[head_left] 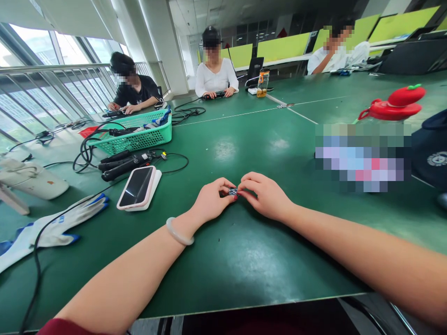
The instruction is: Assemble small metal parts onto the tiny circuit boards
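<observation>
Just above the green table point(209, 260), a small dark-and-silver piece point(233, 191) sits between my two hands. It is too small to make out its kind. My left hand point(211, 201), with a pale bangle point(179, 231) at the wrist, pinches the piece between thumb and fingers. From the other side my right hand point(266, 194) closes its fingertips on the piece's right end. Both forearms come in low over the table's near edge. Exactly where the right fingertips grip is partly hidden.
To the left lie a phone point(138, 186), a black-handled tool point(127, 164), work gloves point(70, 223) and cables near a green basket point(136, 135). At right stand a red-lidded bottle point(394, 109) and a dark bag point(431, 149). Several people sit across the table.
</observation>
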